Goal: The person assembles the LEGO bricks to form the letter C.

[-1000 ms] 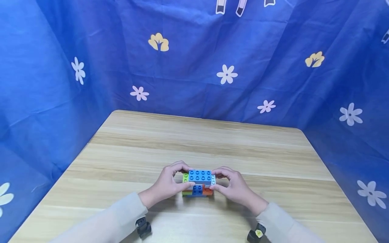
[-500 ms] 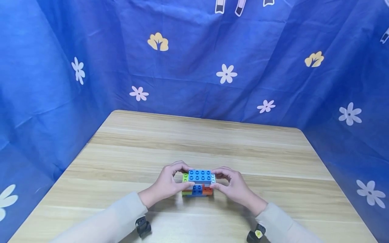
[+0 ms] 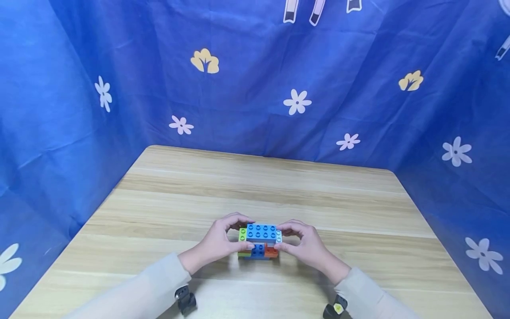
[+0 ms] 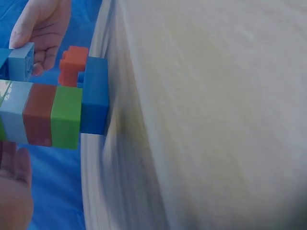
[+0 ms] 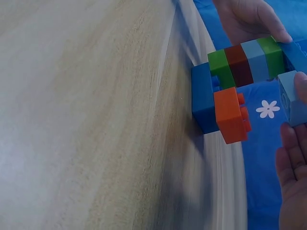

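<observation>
A toy building-brick structure stands on the table in front of the person. Its blue base brick (image 5: 202,98) carries a column of green, brown (image 4: 39,115), light blue and green bricks at the left. An orange brick (image 5: 230,115) sits at the base's right end. A long blue brick (image 3: 261,232) bridges the top, with a light blue brick (image 5: 292,98) under its right end, above and apart from the orange one. The left hand (image 3: 217,241) grips the column's upper part between thumb and fingers. The right hand (image 3: 307,246) pinches the light blue brick.
The wood-grain table (image 3: 255,186) spreads around the structure. A blue flowered cloth (image 3: 255,79) hangs behind it and along both sides. Black wrist cameras (image 3: 185,299) are strapped at both sleeves.
The left thumb has shifted slightly down along the front of the bricks. The head view has tilted a little. The right hand and the structure look nearly the same.
</observation>
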`<state>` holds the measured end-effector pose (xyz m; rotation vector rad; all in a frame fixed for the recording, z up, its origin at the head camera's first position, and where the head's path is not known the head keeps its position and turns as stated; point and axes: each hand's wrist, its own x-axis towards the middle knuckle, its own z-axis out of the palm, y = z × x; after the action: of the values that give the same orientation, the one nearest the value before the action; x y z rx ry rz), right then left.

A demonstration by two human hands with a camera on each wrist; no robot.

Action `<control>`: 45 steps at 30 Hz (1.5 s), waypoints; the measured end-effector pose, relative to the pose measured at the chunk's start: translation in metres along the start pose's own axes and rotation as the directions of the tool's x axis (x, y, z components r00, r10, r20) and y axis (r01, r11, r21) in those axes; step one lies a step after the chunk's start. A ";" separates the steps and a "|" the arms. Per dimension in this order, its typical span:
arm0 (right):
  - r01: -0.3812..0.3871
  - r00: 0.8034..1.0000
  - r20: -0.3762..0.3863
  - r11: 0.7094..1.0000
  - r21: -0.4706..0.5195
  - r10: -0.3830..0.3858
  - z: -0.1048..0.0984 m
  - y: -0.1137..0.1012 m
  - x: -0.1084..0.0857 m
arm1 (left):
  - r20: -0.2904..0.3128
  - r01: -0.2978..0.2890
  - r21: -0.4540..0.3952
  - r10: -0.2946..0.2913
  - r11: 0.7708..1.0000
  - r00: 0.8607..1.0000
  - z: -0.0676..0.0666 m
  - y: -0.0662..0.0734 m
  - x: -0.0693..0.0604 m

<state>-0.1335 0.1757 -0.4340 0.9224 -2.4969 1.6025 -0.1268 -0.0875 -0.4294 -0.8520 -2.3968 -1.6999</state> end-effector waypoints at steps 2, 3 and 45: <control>0.001 1.000 0.004 1.000 0.000 -0.001 -0.001 0.000 -0.001 | 0.014 0.000 0.005 0.000 1.000 1.000 0.000 -0.002 -0.003; 0.004 1.000 0.006 1.000 -0.002 -0.004 -0.001 0.000 -0.001 | 0.018 0.000 0.011 0.000 1.000 1.000 -0.001 -0.003 -0.004; -0.269 0.941 -0.179 0.955 0.122 0.288 0.003 0.044 0.022 | -0.106 0.447 -0.119 -0.459 0.886 0.882 0.026 -0.027 0.007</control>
<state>-0.1723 0.1759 -0.4643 0.4019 -2.5195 1.8047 -0.1394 -0.0675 -0.4598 -0.1689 -2.5845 -1.9539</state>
